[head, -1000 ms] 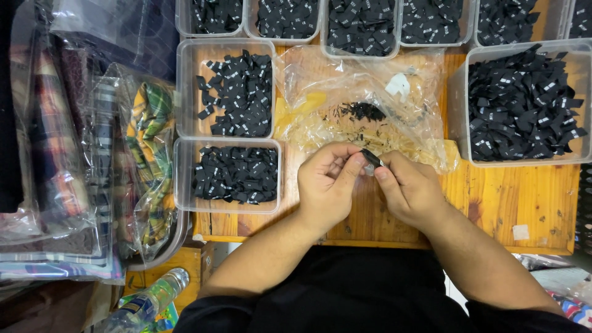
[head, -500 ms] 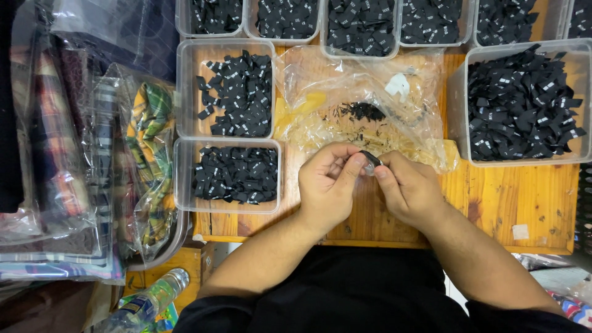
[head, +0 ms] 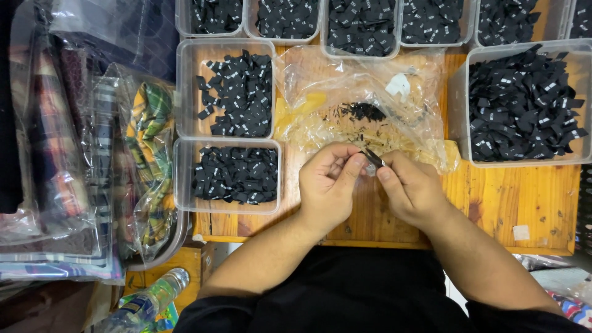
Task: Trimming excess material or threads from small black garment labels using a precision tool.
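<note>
Item: small black label (head: 372, 158), folded, pinched between the fingertips of both hands above the wooden table (head: 524, 203). We are holding it near the middle of the view, just in front of the clear bag (head: 345, 86).

Left hand (head: 327, 188): we are curling the fingers inward and pressing the thumb tip against the label's left end.

Right hand (head: 412, 188): we are closing thumb and forefinger on the label's right end; the other fingers are folding under the palm.

Bag: crumpled clear plastic, lying flat on the table and holding a small heap of black scraps (head: 364, 111) and a white tag (head: 399, 84).

Left tubs: two clear tubs are standing one behind the other, just left of our left hand. The near tub (head: 185, 185) is holding a dense layer of black labels; the far tub (head: 184, 92) is holding a looser scatter, with its bottom showing through.

Right tub (head: 459, 123): large, clear, heaped with black labels, touching the bag's right edge.

Back row (head: 320, 37): further clear tubs of black labels are running along the top edge.

Far left: bagged plaid fabric (head: 148, 123) is sitting in clear wrapping beside the table. A plastic bottle (head: 148, 302) is lying below it.
</note>
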